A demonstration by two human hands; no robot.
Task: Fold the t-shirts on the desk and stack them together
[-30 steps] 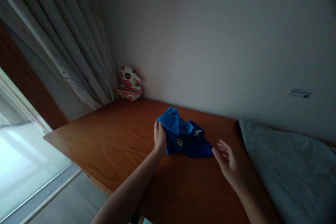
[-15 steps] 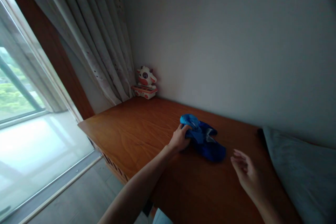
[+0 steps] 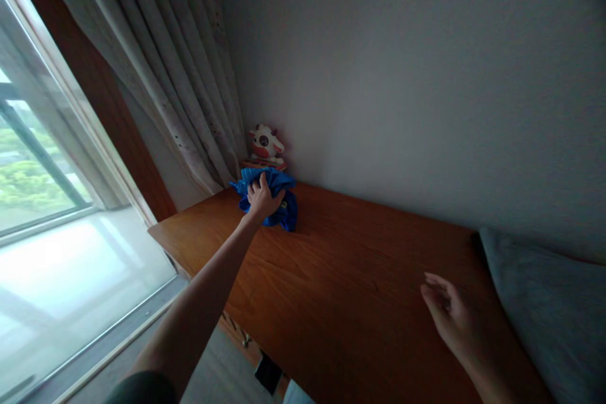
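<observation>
**Blue cloth point(image 3: 290, 213) held at the far left end of a wooden table point(image 3: 341, 278)**

A plain, dim wall point(image 3: 379, 76) fills most of the background. The table's brown top runs along it, from the foreground to the far left corner. A pale, patterned curtain point(image 3: 156, 63) hangs at left, beside a bright window point(image 3: 42, 177) with greenery outside. A piece of grey fabric point(image 3: 544, 303) lies at the right.

The blue cloth, in lighter and darker shades, is bunched near the far left corner; whether its underside touches the wood is unclear. Behind it sits a cow-shaped toy point(image 3: 266, 144), white and red, its lower part partly hidden.

The person's right hand point(image 3: 447, 315) is over the near right of the table, well apart from the cloth, fingers loosely curled, nothing visible in them. The outstretched left hand point(image 3: 262, 201) grasps the cloth's upper folds.

The handling seems partway along: the cloth is gathered and gripped, but not yet let go, and no neat fold shows.
</observation>
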